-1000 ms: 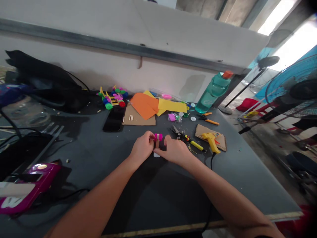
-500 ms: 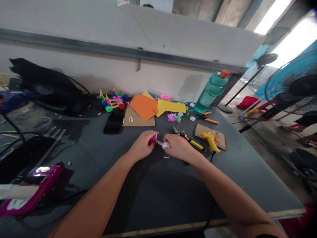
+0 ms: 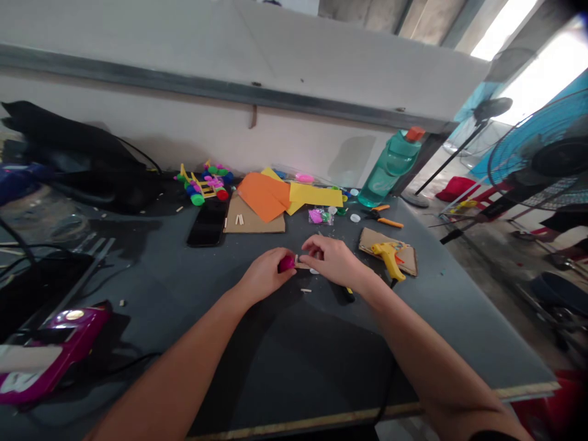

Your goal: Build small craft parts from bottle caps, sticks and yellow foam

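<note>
As the left hand point(image 3: 264, 274) rests at the middle of the dark surface point(image 3: 459, 331), its fingers are closed on one magenta cap point(image 3: 286, 264). Item: one flat wooden stick point(image 3: 302, 266), pointing from the cap toward three o'clock. Right hand point(image 3: 337, 263): fingers curled beside the stick; whether they grip it, cannot tell. Reckoned from the cap: loose wooden piece point(image 3: 305, 290), near, five o'clock; yellow glue gun point(image 3: 390, 263) on cardboard point(image 3: 364, 241), three o'clock; black phone point(image 3: 206, 225), ten o'clock; orange paper point(image 3: 264, 199), eleven o'clock; teal bottle point(image 3: 388, 168), orange-capped, between one and two o'clock.
</note>
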A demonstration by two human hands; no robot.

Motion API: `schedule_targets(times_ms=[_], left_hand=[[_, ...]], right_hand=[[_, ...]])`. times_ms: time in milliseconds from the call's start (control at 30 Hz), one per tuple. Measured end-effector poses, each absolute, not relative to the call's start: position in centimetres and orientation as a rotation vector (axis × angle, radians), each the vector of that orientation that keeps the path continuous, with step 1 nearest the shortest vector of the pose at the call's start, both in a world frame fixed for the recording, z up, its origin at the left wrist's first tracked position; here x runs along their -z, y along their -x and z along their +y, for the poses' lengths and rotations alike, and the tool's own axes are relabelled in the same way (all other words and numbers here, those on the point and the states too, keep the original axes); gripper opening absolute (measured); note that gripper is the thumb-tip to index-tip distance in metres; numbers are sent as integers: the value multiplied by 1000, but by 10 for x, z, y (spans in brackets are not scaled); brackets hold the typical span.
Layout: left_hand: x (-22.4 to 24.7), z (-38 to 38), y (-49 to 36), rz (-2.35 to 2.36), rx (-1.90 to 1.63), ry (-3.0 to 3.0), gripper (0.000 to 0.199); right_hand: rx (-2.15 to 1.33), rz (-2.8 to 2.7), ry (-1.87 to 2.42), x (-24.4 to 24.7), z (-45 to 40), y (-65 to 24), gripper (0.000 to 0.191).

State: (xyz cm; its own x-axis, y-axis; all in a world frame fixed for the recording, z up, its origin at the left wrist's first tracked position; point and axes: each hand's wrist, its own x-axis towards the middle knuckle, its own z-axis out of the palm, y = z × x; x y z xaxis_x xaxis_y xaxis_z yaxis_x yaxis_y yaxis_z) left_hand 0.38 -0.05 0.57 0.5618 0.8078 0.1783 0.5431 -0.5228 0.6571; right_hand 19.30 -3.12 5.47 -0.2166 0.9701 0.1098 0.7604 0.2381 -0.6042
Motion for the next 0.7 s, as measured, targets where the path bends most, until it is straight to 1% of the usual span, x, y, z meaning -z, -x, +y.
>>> schedule_targets(times_ms=[167,267,500,700], left_hand=[[-2,-2,-6,995,-695,-2307,15],[0,-3,-8,983,-708,-2331,14],[1,-4,-9,987,-709,-2318,11],[6,-2,-9,961,-735,-2286,17]], right_hand=[[-663,-1937,1561,-46,-35,-176,15],[-688,-1902,1564,-38,-33,-173,6],[-549,-1960,1630,-34,-26,-174,8],[-518,-1971,1664,-36,-26,-171,8]])
